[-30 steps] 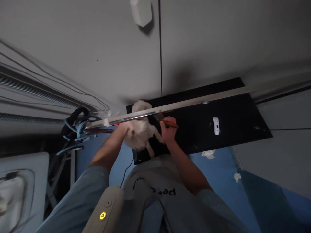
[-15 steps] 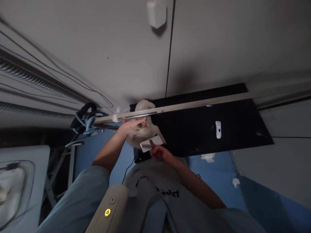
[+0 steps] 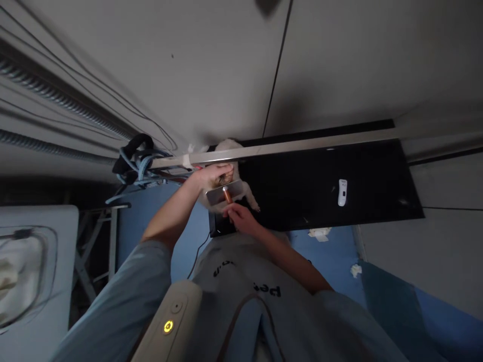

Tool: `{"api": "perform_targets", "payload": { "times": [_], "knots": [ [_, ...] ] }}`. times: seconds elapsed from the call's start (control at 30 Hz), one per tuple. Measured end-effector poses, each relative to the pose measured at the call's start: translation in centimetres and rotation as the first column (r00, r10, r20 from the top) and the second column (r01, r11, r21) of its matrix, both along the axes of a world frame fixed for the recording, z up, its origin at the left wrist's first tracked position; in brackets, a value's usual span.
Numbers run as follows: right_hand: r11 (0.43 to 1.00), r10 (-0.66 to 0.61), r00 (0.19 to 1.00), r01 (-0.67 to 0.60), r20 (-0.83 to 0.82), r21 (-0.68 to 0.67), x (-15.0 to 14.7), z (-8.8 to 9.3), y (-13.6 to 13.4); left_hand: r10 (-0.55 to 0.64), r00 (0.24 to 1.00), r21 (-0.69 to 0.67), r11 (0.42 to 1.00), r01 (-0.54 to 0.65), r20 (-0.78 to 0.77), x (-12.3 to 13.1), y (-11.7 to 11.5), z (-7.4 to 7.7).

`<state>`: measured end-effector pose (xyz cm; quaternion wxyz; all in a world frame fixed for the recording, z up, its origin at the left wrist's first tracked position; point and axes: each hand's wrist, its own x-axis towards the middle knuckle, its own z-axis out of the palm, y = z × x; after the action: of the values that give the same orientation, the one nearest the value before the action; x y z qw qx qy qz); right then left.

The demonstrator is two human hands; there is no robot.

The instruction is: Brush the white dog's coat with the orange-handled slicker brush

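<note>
A small white fluffy dog (image 3: 249, 197) stands at the left end of a black table (image 3: 320, 186), under a long metal bar (image 3: 287, 147). My left hand (image 3: 212, 176) holds the dog's body just below the bar. My right hand (image 3: 239, 218) grips the orange handle of a brush whose flat silver head (image 3: 222, 193) lies against the dog, right below my left hand. Most of the dog is hidden behind my hands, the brush and the bar.
A small white device (image 3: 342, 192) lies on the table to the right. Blue and black straps (image 3: 136, 161) hang at the bar's left end. A grey tub (image 3: 26, 266) stands at the left. Scraps of paper (image 3: 319, 234) lie on the blue floor.
My right hand has brought the brush from the dog's right side, down and round to its near side, below my left hand. My left hand has stayed on the dog.
</note>
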<state>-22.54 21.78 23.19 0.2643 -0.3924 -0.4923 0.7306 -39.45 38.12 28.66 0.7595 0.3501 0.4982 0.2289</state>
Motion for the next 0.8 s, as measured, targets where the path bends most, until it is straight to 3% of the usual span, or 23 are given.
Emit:
{"api": "perform_targets", "payload": {
  "times": [0.07,0.17,0.23,0.3,0.37,0.5,0.6,0.67,0.7,0.8],
  "knots": [
    [0.997,-0.009,0.998,0.014,0.064,-0.078,-0.3,-0.5,-0.4,0.019,1.0,-0.013,1.0,-0.019,0.015,-0.3,-0.1,0.3],
    [0.956,0.12,0.989,-0.092,0.083,-0.278,-0.6,-1.0,-1.7,0.008,1.0,-0.022,1.0,-0.007,0.015,-1.1,-0.1,0.7],
    [0.97,0.099,0.995,-0.09,0.031,-0.224,-0.9,-0.9,-2.1,-0.018,1.0,-0.037,0.999,0.019,0.024,-1.4,0.0,0.8],
    [0.997,-0.01,1.0,0.009,-0.003,-0.082,-1.3,-0.6,-1.8,-0.008,0.998,-0.057,0.998,0.011,0.06,-1.4,0.1,0.9],
    [0.996,-0.082,0.996,0.083,0.03,-0.04,-1.8,-0.4,-1.3,0.007,0.997,-0.076,0.997,-0.001,0.075,-1.1,0.2,1.1],
    [0.968,0.037,0.997,-0.02,0.066,-0.249,-2.3,0.3,-1.4,-0.066,0.997,-0.061,0.996,0.068,0.043,-0.3,0.3,1.7],
    [0.99,-0.012,1.0,0.009,-0.018,-0.141,-2.2,1.0,-1.5,-0.067,0.996,-0.023,0.997,0.069,0.057,0.2,0.1,2.1],
    [0.995,-0.084,0.996,0.084,-0.002,-0.045,-2.4,1.2,-1.7,-0.033,0.997,-0.009,0.999,0.034,0.069,0.3,-0.1,2.3],
    [0.994,-0.084,0.996,0.086,0.035,-0.06,-2.5,1.2,-1.9,-0.025,0.997,-0.01,1.0,0.026,0.072,0.3,-0.1,2.4],
    [0.96,0.059,0.994,-0.032,0.089,-0.279,-2.8,0.9,-3.3,-0.04,0.996,-0.033,0.999,0.043,0.081,0.1,-0.2,2.6]
  ]
}}
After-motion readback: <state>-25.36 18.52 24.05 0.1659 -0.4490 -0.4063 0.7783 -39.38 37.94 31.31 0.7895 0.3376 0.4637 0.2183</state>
